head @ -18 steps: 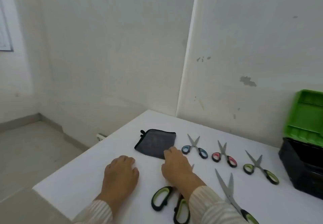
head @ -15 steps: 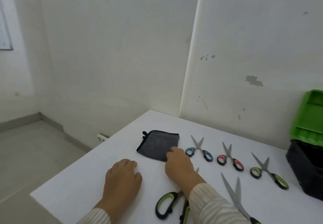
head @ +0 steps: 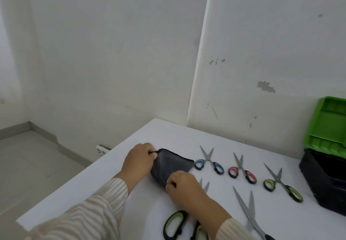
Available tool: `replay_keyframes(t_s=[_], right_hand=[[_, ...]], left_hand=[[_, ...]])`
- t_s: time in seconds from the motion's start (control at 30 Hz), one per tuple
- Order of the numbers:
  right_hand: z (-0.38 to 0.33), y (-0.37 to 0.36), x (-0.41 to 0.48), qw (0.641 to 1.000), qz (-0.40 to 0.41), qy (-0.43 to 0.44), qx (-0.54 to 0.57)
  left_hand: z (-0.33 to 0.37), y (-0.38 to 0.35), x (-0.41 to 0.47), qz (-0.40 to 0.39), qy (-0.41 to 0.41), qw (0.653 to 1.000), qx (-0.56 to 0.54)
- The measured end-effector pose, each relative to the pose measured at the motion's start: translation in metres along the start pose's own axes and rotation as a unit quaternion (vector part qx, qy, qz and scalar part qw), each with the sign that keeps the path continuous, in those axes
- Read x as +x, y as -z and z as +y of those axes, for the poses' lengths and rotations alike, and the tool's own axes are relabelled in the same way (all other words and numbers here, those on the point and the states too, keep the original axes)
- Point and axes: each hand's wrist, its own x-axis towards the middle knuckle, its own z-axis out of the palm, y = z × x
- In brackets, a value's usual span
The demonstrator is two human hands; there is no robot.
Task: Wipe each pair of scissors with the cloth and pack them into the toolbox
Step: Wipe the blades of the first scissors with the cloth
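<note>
A dark grey cloth (head: 171, 165) lies on the white table (head: 215, 140). My left hand (head: 139, 160) pinches its far left corner and my right hand (head: 184, 185) pinches its near edge. To the right lie small scissors in a row: blue-handled (head: 210, 162), pink-handled (head: 242, 170) and green-handled (head: 282, 184). Large green-and-black scissors (head: 177, 223) lie partly under my right forearm. Long grey scissors (head: 247, 209) lie near the front. The black toolbox (head: 325, 181) stands open at the right edge, its green lid (head: 329, 123) upright.
The table's far edge meets a white wall. Its left edge drops to a grey floor, where a white wall socket (head: 102, 149) shows beside the table. Bare tabletop stretches between the scissors and the toolbox.
Both hands moved forward from resting flat on the table onto the cloth and closed on its edges. The cloth is now bunched and lifted slightly at the corners.
</note>
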Motion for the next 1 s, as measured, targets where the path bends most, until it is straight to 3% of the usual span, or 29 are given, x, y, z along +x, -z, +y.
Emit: replay_keyframes(t_s=[0.17,0.27,0.37,0.57,0.7,0.83,1.0], right_hand=[[-0.011,0.070,-0.011,0.969,0.181,-0.032,0.164],[-0.016,0.117,-0.041,0.956,0.194,0.017,0.220],[-0.010,0.155,-0.083,0.947,0.225,0.013,0.227],[0.022,0.197,-0.177,0.914,0.332,-0.031,0.231],[0.050,0.195,-0.231,0.907,0.378,-0.053,0.176],[0.080,0.186,-0.256,0.910,0.385,-0.080,0.128],[0.107,0.172,-0.264,0.937,0.330,-0.118,0.003]], left_hand=[[0.086,0.027,-0.037,0.003,-0.203,0.979,-0.027],[0.130,0.041,-0.066,0.001,-0.260,0.965,-0.044],[0.165,0.047,-0.098,0.005,-0.301,0.952,-0.055],[0.213,0.019,-0.164,-0.086,-0.332,0.928,-0.142],[0.231,-0.026,-0.195,-0.125,-0.339,0.917,-0.168],[0.239,-0.070,-0.209,-0.169,-0.292,0.922,-0.189],[0.235,-0.104,-0.210,-0.234,-0.229,0.925,-0.194]])
